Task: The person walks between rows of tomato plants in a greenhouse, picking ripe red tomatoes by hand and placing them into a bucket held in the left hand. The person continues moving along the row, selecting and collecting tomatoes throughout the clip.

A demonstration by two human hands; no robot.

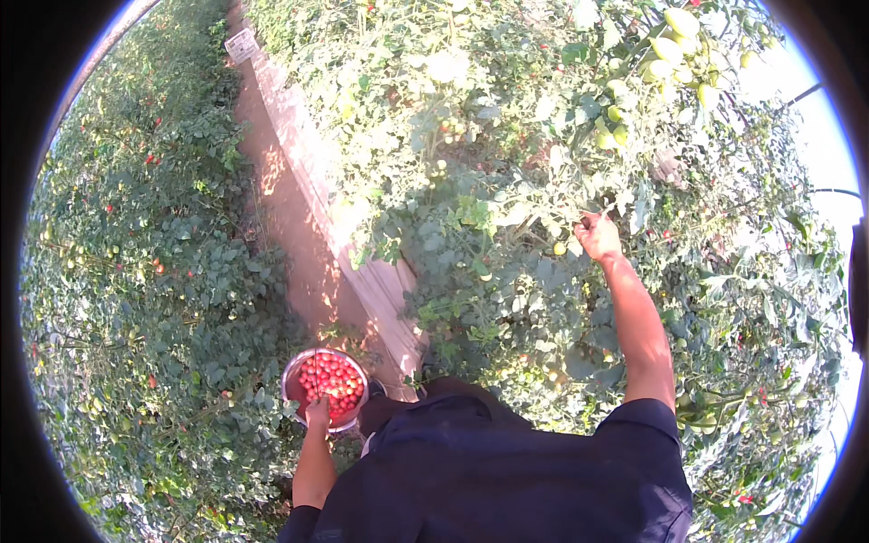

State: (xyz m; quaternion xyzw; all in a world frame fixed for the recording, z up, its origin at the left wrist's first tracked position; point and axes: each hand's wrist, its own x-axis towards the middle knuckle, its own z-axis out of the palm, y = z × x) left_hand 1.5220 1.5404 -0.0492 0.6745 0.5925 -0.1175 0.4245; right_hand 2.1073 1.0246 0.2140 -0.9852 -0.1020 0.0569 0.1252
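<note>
Low at the left, my left hand (318, 413) is closed on the thin handle of a round bucket (290, 387). Many small red tomatoes (339, 377) lie inside the bucket. My right arm is stretched out over the tomato plants, and my right hand (597, 236) is among leaves and stems, its fingers bent; whether they grip a stem or a fruit cannot be made out. Just left of that hand hangs a yellowish-green tomato (559, 248). Farther up, a cluster of large pale green tomatoes (669, 51) hangs from the vine.
A narrow dirt path (299, 261) runs up between dense rows of tomato plants (197, 326), edged by a strip of pale sheeting (380, 285). At its far end stands a light crate (241, 46). Leafy branches surround my right arm.
</note>
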